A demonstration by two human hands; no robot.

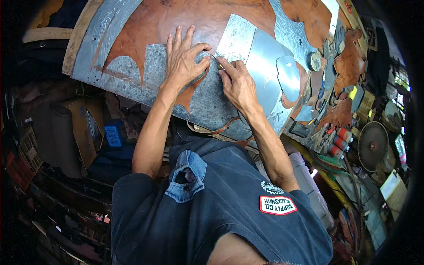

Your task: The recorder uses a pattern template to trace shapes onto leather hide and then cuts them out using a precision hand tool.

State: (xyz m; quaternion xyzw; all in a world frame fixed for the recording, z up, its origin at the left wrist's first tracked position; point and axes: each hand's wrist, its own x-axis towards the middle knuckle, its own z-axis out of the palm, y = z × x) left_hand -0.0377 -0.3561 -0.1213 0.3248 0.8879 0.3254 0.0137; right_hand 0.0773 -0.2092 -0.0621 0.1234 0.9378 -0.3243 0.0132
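Observation:
Brown leather (185,20) lies over the grey metal-topped table. My left hand (183,59) rests at its cut edge, long fingers spread on the leather, thumb and index finger pinched at a narrow leather strip (189,97). That strip hangs from the hand towards the table's near edge and curls there. Just to the right, my right hand (238,84) is closed on a small thin tool (220,66), mostly hidden by the fingers; its metal tip meets the leather edge by my left thumb. Beside it lie grey flat template sheets (269,62).
A round tin (314,61) stands on the table's right side, amid leather scraps (349,66). Further right are red bottles (340,143) and a fan (373,145). Below left sit a cardboard box (79,128) and a blue plastic item (113,133).

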